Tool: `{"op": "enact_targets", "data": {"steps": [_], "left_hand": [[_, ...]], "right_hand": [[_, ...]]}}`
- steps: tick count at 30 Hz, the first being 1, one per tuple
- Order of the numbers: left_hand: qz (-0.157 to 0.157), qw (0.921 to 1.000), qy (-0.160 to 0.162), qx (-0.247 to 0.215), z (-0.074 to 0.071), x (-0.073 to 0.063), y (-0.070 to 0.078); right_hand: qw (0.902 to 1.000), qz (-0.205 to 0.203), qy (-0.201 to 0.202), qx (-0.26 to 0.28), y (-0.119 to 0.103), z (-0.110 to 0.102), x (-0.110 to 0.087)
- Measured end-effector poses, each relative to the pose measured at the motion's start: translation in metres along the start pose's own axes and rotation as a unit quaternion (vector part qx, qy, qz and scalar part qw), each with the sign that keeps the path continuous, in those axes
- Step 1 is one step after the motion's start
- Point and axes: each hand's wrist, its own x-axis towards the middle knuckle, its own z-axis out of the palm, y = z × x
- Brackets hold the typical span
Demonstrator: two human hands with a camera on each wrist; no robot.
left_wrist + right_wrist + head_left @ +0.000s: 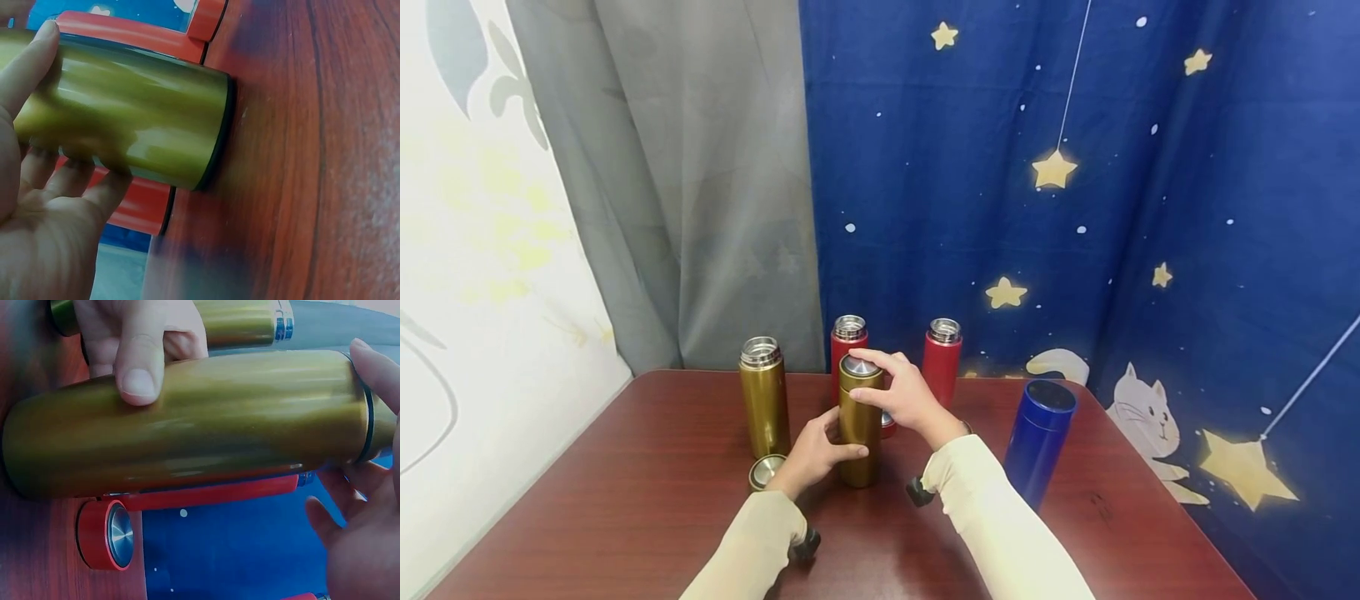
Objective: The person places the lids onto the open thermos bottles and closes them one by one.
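Note:
A gold thermos (859,454) stands upright in front of me between both hands. My left hand (811,457) grips its lower body, thumb on the near side and fingers round the far side. At the top, my right hand (913,396) holds the steel-topped gold lid (860,367), with thumb and fingers spread around its rim. In the right wrist view the lid sits on the thermos body (250,419), a dark seam between them. The left wrist view shows the thermos's black-rimmed base (215,134) close to the tabletop.
Left stands a lidless gold thermos (765,408), with a gold lid (768,471) before it. Two lidless red thermoses (848,337) (942,367) stand behind. A red lid (103,534) lies near them on the table (647,467). A blue thermos (1037,442) stands right, beside my right forearm.

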Motion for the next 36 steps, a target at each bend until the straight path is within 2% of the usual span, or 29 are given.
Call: {"op": "enact_targets", "data": {"steps": [4,8,14,21,30,36], "left_hand": [[0.006,0.9998,0.01,0.014,0.0,-0.002,0.004],[0.0,0.9992,0.024,0.032,0.002,0.001,-0.008],[0.009,0.9979,0.032,0.055,0.003,0.002,-0.016],[0.009,0.9961,0.054,0.069,0.007,0.0,-0.013],[0.009,0.9936,0.093,0.064,0.014,-0.003,-0.007],[0.014,0.9919,0.11,0.062,0.018,-0.006,-0.008]], "right_hand": [[0.9991,0.004,0.032,-0.028,-0.003,0.004,-0.001],[0.9948,0.003,0.075,-0.069,-0.004,0.009,-0.002],[0.9825,-0.015,0.132,-0.131,-0.005,0.017,-0.003],[0.9708,-0.026,0.181,-0.156,-0.011,0.024,-0.004],[0.9458,-0.048,0.244,-0.208,-0.012,0.035,-0.006],[0.9422,-0.038,0.262,-0.205,-0.014,0.04,-0.006]]}}
